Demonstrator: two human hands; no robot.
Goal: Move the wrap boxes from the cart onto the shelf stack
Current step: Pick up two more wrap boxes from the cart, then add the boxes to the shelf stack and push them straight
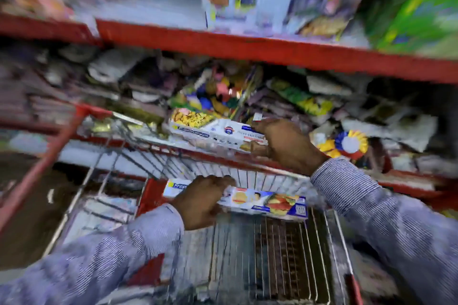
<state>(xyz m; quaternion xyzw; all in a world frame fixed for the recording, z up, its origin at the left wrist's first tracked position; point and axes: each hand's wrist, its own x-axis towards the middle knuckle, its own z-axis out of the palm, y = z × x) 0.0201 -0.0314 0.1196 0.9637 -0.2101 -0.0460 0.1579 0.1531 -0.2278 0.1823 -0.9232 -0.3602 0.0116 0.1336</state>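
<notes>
We work 2 boxes at once. Our right hand (285, 143) has its fingers closed on the end of the upper box (218, 131), at the shelf (409, 181) edge. Our left hand (200, 202) curls its fingers over the lower box (270, 203), at the cart (319, 242) rim. We should slide the upper box in flat onto the pile, then lift the lower one level, clear of the wires.
</notes>
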